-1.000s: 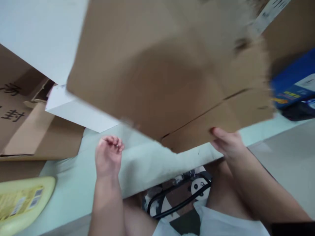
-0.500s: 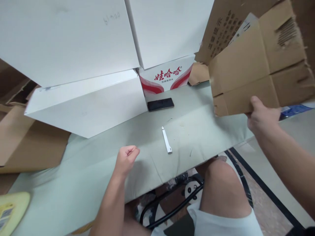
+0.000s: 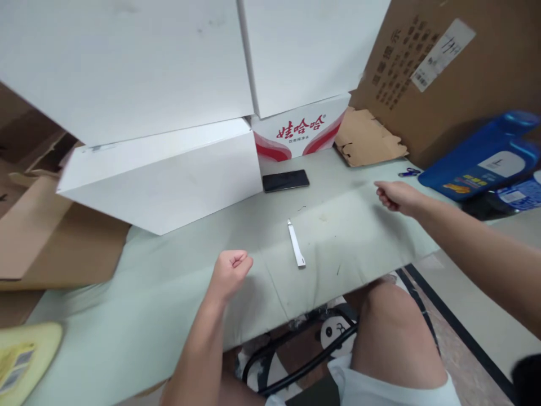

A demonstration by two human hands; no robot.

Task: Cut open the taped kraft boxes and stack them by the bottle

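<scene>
My left hand (image 3: 232, 274) is closed in a fist over the table near its front edge, with nothing showing in it. To its right a slim white tool with a narrow tip (image 3: 296, 245) lies on the pale green tabletop, touched by neither hand. My right hand (image 3: 396, 197) hovers over the right side of the table with curled fingers and no object visible in them. A black smartphone (image 3: 286, 180) rests farther back, against the white boxes. Nearest to my right hand is a flat piece of brown cardboard (image 3: 369, 138) at the back.
White boxes (image 3: 169, 175) stack along the back, beside a red-and-white printed box (image 3: 302, 132). On the right stand a blue bottle (image 3: 477, 163) and a large brown carton (image 3: 486, 73). An open carton (image 3: 84, 242) and a yellow container (image 3: 31, 355) are at left.
My right hand has let go of the folded cardboard, which is out of sight now, and has moved left over the table. My left fist stays closed. The view has shifted slightly.
</scene>
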